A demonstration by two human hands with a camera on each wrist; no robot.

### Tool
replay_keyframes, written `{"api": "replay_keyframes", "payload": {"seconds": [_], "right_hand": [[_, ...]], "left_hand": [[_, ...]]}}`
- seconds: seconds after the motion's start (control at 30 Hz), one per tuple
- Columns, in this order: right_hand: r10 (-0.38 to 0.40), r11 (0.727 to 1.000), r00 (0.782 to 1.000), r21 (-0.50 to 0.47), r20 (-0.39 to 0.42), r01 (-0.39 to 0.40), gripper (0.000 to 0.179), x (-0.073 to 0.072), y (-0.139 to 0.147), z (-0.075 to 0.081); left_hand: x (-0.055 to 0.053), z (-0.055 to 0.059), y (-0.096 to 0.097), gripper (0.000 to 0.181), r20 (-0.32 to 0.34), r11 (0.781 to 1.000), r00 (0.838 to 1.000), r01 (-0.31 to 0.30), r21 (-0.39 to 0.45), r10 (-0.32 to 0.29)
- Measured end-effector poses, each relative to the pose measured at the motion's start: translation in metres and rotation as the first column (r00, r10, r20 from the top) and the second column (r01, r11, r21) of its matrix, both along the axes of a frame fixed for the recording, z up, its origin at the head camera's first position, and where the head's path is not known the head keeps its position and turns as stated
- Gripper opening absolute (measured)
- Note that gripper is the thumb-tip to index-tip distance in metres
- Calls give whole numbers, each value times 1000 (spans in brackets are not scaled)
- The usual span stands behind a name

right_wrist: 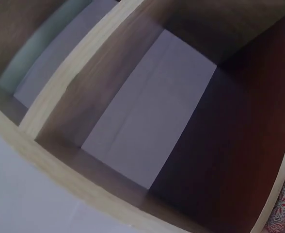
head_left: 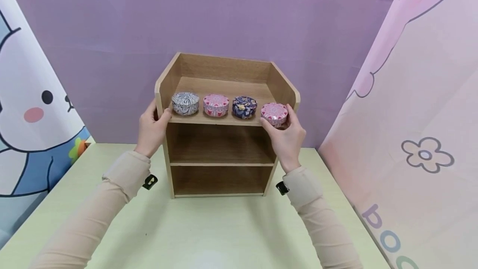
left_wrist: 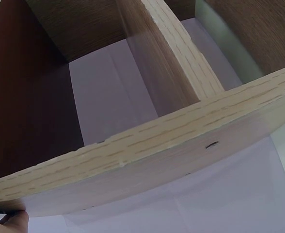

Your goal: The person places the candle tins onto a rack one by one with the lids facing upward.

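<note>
My left hand point(head_left: 152, 130) grips the upper left side of a small wooden shelf unit point(head_left: 222, 164), thumb near the front edge; only its fingertips point(left_wrist: 17, 222) enter the left wrist view. At the right end of the top board, my right hand point(head_left: 286, 138) holds a round pink patterned tin point(head_left: 274, 112) between thumb and fingers. Part of that tin point(right_wrist: 284, 204) appears at the right wrist view's lower right edge. Left of it in a row stand a navy floral tin point(head_left: 244, 107), another pink tin point(head_left: 216, 105) and a grey-white patterned tin point(head_left: 185, 103).
The unit stands on a pale green table point(head_left: 209, 227) against a purple backdrop point(head_left: 231, 15). Raised side panels and a back board point(head_left: 224, 67) border its top. Two compartments lie below. Printed cartoon panels, one with a flower point(head_left: 427, 155), flank the table.
</note>
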State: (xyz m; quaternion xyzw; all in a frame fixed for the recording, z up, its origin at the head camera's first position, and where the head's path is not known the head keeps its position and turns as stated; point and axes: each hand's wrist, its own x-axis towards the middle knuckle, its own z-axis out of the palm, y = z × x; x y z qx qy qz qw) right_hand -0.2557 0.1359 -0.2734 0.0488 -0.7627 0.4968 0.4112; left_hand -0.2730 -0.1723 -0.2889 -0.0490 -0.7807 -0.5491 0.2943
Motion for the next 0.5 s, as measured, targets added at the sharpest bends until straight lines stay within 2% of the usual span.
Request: {"api": "replay_keyframes", "payload": {"seconds": [0.23, 0.5], "right_hand": [[-146, 982, 989, 122, -1, 145, 74, -1, 0, 2], [-231, 946, 970, 251, 74, 206, 78, -3, -5, 8]], "left_hand": [[1, 1, 1, 40, -3, 1000, 1000, 3, 1, -3], [0, 1, 0, 39, -13, 1000, 1000, 3, 13, -2]]}}
